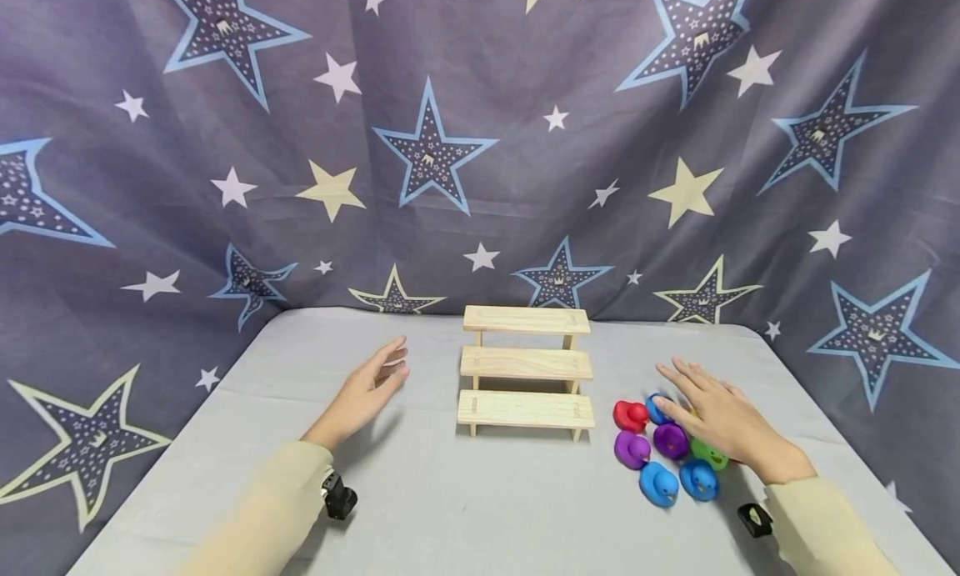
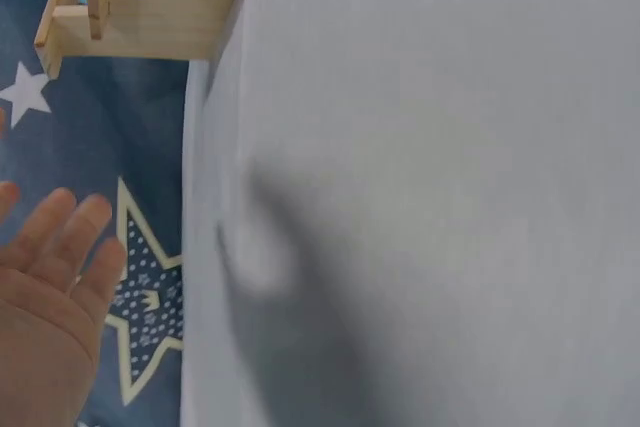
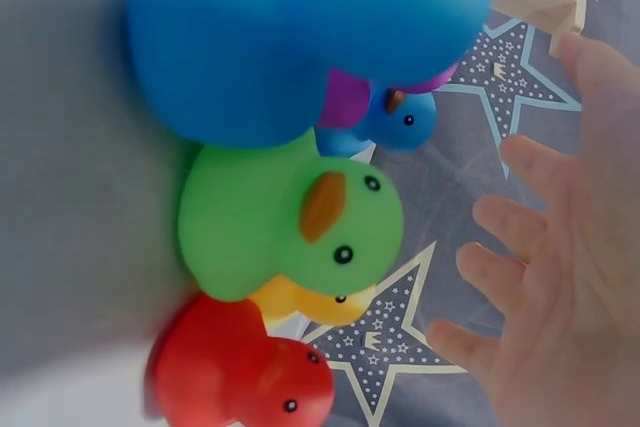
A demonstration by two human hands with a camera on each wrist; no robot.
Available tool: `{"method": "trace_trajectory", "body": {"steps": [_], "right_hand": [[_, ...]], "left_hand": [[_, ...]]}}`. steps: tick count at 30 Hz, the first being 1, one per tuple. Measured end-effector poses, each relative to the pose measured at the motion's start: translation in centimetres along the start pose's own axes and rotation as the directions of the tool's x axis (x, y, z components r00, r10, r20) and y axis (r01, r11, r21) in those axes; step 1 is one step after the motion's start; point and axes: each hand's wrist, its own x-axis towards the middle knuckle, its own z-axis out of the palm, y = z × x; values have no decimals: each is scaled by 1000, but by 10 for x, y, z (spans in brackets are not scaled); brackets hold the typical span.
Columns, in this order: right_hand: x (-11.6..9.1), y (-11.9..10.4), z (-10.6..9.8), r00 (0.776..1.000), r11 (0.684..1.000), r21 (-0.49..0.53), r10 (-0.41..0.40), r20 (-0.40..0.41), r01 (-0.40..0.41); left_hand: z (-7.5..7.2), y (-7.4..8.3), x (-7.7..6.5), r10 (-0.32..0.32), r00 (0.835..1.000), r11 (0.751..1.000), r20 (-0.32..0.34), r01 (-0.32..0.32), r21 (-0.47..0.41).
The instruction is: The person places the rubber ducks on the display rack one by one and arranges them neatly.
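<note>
My right hand (image 1: pixel 716 418) hovers with spread fingers over a cluster of rubber ducks and holds nothing. In the head view the cluster shows a red duck (image 1: pixel 628 416), a purple duck (image 1: pixel 632 449), another purple duck (image 1: pixel 671 442) and several blue ducks, one (image 1: pixel 659 485) nearest the front. The hand partly covers a green duck (image 1: pixel 709 454). From the right wrist, a yellow duck (image 3: pixel 305 302) and a red duck (image 3: pixel 230 367) appear beyond the green one. My left hand (image 1: pixel 366 397), relaxed and holding nothing, is raised over the table left of a three-step wooden shelf (image 1: pixel 525 361).
The shelf stands toward the back middle of a table (image 1: pixel 465 509) with a pale grey cover. A dark star-patterned curtain (image 1: pixel 480 126) hangs behind the table and along both sides. A small black camera (image 1: pixel 339 494) sits at my left wrist.
</note>
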Motion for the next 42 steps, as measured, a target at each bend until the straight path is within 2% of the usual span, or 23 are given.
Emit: {"method": "trace_trajectory", "body": {"steps": [5, 9, 12, 15, 19, 24, 28, 33, 38, 42], "right_hand": [[3, -1, 0, 1000, 1000, 22, -15, -1, 15], [4, -3, -1, 999, 997, 63, -38, -16, 39], [5, -5, -2, 999, 992, 117, -47, -21, 49], [6, -8, -1, 999, 981, 188, -44, -13, 46], [7, -9, 0, 999, 965, 259, -40, -1, 38], [7, -11, 0, 999, 960, 279, -33, 5, 30], [8, -15, -2, 999, 960, 277, -52, -8, 53], [12, -22, -3, 997, 961, 266, -74, -21, 77], [13, -24, -3, 997, 962, 262, -75, -17, 77], [12, -25, -4, 996, 954, 288, -85, -13, 85]], "left_hand": [[11, 2, 3, -33, 999, 992, -37, 28, -123], [18, 2, 8, -70, 997, 960, -28, 60, -274], [25, 5, 12, -110, 994, 920, -23, 93, -381], [32, 9, 16, -153, 988, 890, -27, 125, -439], [42, 12, 22, -198, 980, 830, -15, 159, -534], [54, 15, 26, -236, 971, 739, 34, 202, -643], [63, 18, 28, -256, 965, 691, 54, 222, -688], [74, 21, 31, -287, 954, 660, 88, 264, -703], [85, 24, 35, -282, 952, 648, 119, 280, -709], [91, 26, 36, -276, 954, 640, 117, 273, -718]]}}
